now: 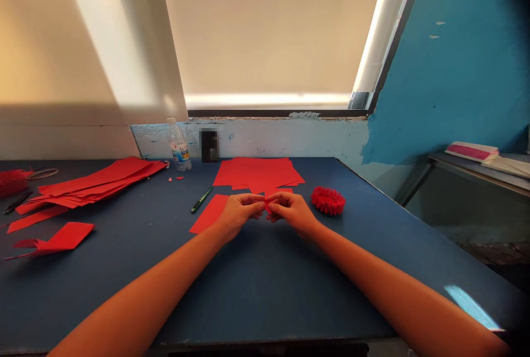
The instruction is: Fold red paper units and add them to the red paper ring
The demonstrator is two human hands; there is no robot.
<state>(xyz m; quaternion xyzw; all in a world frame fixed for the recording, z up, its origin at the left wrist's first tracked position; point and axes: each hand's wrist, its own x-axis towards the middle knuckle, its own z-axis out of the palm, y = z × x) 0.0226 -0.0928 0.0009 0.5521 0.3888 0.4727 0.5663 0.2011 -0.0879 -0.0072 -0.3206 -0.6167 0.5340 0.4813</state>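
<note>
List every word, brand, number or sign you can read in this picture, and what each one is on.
No text can be read with certainty.
Label on the clear bottle: printed marks, too small and blurred to read.
Dark rectangle by the wall: pixelated, nothing legible.
Small red piece held between the left hand and right hand: no lettering visible.

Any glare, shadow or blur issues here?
Head view: a bright strip glares below the window blind; a hard light patch sits at lower right; the picture's top right darkens; the dark block beside the bottle is pixelated; the red piece between left hand and right hand is hard to make out.
</note>
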